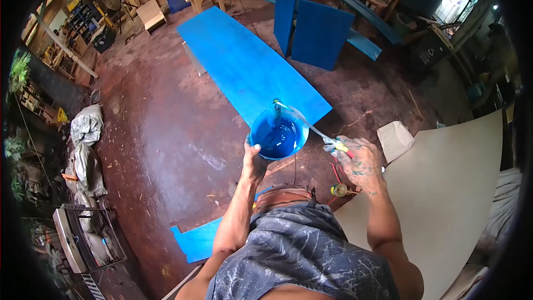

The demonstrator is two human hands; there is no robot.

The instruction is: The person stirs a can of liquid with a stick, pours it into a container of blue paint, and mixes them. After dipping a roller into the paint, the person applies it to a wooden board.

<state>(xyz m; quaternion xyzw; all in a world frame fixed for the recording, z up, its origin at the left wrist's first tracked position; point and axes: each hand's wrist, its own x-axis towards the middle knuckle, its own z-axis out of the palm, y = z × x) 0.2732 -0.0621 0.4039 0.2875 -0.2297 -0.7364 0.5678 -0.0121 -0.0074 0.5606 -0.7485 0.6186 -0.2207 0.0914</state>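
My left hand is closed around the side of a paint bucket, its thumb at the rim. Wet blue paint lies inside. My right hand, spotted with paint, grips the red and yellow handle of a paint roller. The roller's pale frame reaches left to the bucket, where its blue-soaked head rests against the far inner wall. Just beyond the bucket stretches a long blue-painted board, whose near end is partly hidden behind it.
Blue panels stand upright farther back, near blue planks on the right. A large pale sheet lies to my right beside a beige cloth-like piece. Another blue board is low on the left. Silvery sacks line the left side.
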